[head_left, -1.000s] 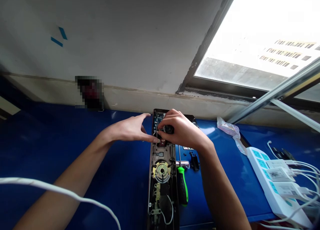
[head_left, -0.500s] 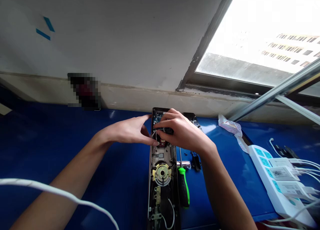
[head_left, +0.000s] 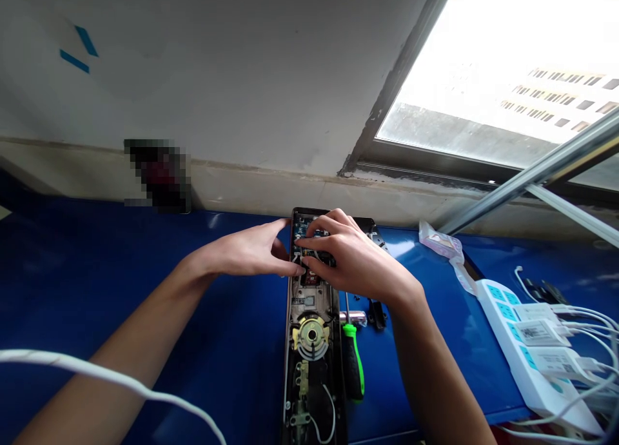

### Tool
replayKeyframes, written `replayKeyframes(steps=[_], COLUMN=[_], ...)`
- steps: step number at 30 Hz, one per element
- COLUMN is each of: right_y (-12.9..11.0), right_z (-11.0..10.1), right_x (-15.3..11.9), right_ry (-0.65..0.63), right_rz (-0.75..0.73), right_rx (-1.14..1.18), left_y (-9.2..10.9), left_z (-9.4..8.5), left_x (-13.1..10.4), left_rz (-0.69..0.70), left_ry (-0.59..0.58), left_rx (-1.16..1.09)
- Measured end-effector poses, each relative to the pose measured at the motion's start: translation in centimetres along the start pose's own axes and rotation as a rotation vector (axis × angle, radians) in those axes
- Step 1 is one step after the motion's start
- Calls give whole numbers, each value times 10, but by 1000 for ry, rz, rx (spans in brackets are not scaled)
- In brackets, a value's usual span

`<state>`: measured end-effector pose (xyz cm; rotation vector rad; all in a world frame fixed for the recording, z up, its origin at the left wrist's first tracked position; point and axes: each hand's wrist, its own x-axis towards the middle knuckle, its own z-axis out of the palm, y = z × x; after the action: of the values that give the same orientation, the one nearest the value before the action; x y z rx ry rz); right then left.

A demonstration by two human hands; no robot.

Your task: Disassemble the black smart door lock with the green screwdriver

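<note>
A long dark electronic door lock housing (head_left: 304, 301) lies open-side up on the blue table, showing a blue circuit board, a small red board (head_left: 312, 278) and a round brass-coloured part (head_left: 313, 335). Around the left edge of its far end is my left hand (head_left: 256, 248), fingers against the side and thumb reaching over the rim by the red board. Above the circuit board, my right hand (head_left: 338, 245) has its thumb and index fingertips close together near a thin white wire (head_left: 296, 257). Whatever lies between those fingertips is too small to make out.
A green-and-black screwdriver (head_left: 353, 361) lies right of the housing, beside a shiny cylinder (head_left: 354, 318) and small black parts (head_left: 377, 315). Farther right stands a white power strip (head_left: 512, 342) with chargers. A white cable (head_left: 120, 382) crosses the lower left. A plastic bag (head_left: 439, 240) lies near the wall.
The whole view has shifted slightly. My left thumb has drawn back a little toward the housing's left rim. My right hand stays over the circuit board with its fingertips only slightly moved.
</note>
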<state>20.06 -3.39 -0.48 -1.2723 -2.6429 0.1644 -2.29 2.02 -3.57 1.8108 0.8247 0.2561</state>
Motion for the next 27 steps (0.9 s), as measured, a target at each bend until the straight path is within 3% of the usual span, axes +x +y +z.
replayKeyframes(steps=[9,13,19,27], right_y=[-1,2,5,4], right_z=[2,6,19,22], right_x=[0,5,18,25], right_ry=[31,105,229,225], right_rz=[3,1,110,125], right_rx=[-20,-1,-32,-20], left_y=[0,3,7,6], left_z=[3,3,2,1], left_x=[3,1,-1,-1], left_rz=[54,52,50,63], left_ry=[38,38,47,29], left_rx=[20,-7,-1,-49])
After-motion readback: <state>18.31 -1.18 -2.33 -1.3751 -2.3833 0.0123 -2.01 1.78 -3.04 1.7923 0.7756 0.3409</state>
